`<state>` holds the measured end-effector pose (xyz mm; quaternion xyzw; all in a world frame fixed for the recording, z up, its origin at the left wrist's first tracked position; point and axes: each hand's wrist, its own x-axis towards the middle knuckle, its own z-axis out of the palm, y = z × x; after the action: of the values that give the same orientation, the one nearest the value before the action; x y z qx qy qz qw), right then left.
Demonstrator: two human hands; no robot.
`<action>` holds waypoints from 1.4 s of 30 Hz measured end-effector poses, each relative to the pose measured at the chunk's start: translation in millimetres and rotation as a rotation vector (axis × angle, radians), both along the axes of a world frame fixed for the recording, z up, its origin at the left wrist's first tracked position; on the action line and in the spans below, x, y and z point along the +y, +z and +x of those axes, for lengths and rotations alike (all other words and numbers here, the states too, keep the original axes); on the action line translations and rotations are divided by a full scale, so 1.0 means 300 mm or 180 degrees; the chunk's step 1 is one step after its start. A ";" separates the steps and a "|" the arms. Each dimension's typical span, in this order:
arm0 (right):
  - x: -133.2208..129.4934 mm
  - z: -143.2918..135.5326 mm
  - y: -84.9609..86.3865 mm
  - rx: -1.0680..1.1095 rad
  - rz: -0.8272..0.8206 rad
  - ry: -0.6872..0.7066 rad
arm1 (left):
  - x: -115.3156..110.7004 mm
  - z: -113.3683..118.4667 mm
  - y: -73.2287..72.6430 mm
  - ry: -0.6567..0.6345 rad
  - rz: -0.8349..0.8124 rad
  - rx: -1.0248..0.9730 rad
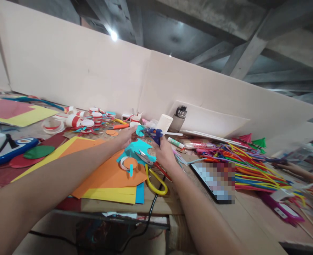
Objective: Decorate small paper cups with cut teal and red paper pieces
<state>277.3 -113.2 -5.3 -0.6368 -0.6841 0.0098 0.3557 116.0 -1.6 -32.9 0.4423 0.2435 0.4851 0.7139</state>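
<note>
My right hand [163, 151] is wrapped round a blue hot glue gun [156, 136], with a white glue stick [174, 134] poking out of its back. The gun's nozzle points left, towards a small turquoise paper piece [139, 130] pinched in my left hand [129, 137]. Whether nozzle and paper touch, I cannot tell. Below my hands lie a cut turquoise sheet [135, 148], yellow-handled scissors [156, 184] and a white paper ring with an orange disc [130, 163]. Orange sheets [105, 177] and yellow paper [111, 194] are underneath.
Red-and-white paper rolls [73, 121] cluster at the back left. A phone [212, 182] and colourful pipe cleaners [252, 170] lie to the right. A dark-topped bottle [179, 118] stands by the white board wall [92, 71]. A black cable [153, 205] hangs over the table edge. Another person's arm [302, 171] reaches in at the right.
</note>
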 end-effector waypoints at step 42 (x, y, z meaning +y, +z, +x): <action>0.025 0.037 -0.017 0.0183 -0.0017 -0.0388 | 0.011 -0.016 0.020 0.0609 -0.0242 -0.0199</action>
<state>288.3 -105.9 -10.3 -0.6776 -0.6335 0.0081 0.3734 111.1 1.7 -26.9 0.3743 0.2805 0.5550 0.6879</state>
